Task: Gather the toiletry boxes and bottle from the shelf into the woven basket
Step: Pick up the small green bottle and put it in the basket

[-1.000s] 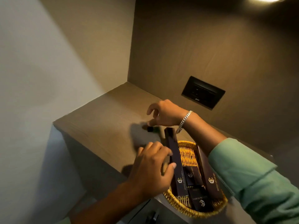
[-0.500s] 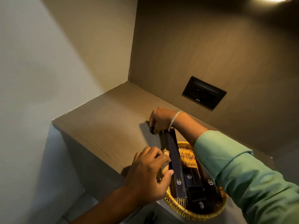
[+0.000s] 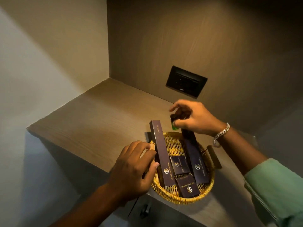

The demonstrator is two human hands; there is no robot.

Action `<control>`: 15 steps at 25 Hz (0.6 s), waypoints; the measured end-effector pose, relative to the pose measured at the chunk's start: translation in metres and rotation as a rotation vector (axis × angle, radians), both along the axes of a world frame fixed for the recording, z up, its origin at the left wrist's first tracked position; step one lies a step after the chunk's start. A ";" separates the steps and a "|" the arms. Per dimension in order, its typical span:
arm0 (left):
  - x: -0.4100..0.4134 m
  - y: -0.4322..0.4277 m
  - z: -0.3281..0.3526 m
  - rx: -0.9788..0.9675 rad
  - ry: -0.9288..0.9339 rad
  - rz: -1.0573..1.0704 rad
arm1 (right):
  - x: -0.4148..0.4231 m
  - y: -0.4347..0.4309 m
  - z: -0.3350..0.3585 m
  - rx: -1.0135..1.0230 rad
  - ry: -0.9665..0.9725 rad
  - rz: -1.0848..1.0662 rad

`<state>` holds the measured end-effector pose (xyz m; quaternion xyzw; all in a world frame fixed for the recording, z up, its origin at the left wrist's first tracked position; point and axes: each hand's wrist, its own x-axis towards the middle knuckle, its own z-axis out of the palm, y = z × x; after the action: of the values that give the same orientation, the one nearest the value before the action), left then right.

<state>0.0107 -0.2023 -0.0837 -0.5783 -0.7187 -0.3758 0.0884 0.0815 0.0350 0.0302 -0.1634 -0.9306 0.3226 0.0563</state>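
Note:
A round woven basket [image 3: 168, 194] sits at the shelf's front edge. Inside lie two long dark boxes [image 3: 161, 154] [image 3: 195, 161] and two small dark boxes [image 3: 179, 164] [image 3: 188, 186]. My left hand [image 3: 132, 169] grips the basket's wooden left handle [image 3: 151, 145]. My right hand [image 3: 195, 118] hovers over the basket's far rim, fingers closed on a small green bottle [image 3: 174, 126] with a dark cap, mostly hidden by the fingers.
The wooden shelf [image 3: 91, 122] stretches left and back from the basket. A black socket panel [image 3: 186, 83] is set in the back wall. The basket's right wooden handle [image 3: 214, 156] sticks out. A dark knob [image 3: 145, 210] shows below the shelf edge.
My right hand picked the small bottle off the shelf behind the basket and lifted it rightward over the basket's far rim. My left hand stayed on the left handle.

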 end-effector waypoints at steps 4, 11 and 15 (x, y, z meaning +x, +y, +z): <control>-0.002 0.000 -0.004 0.015 0.000 -0.014 | 0.033 -0.009 -0.038 0.073 -0.127 0.064; 0.003 -0.002 -0.002 0.008 -0.031 0.014 | 0.028 -0.011 -0.048 0.231 -0.239 0.118; 0.007 -0.002 0.004 -0.002 -0.051 0.035 | 0.032 -0.015 -0.035 0.241 -0.238 0.109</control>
<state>0.0177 -0.2042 -0.0797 -0.5559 -0.7311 -0.3882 0.0762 0.1138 0.0197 -0.0045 -0.1420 -0.9701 0.1895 -0.0528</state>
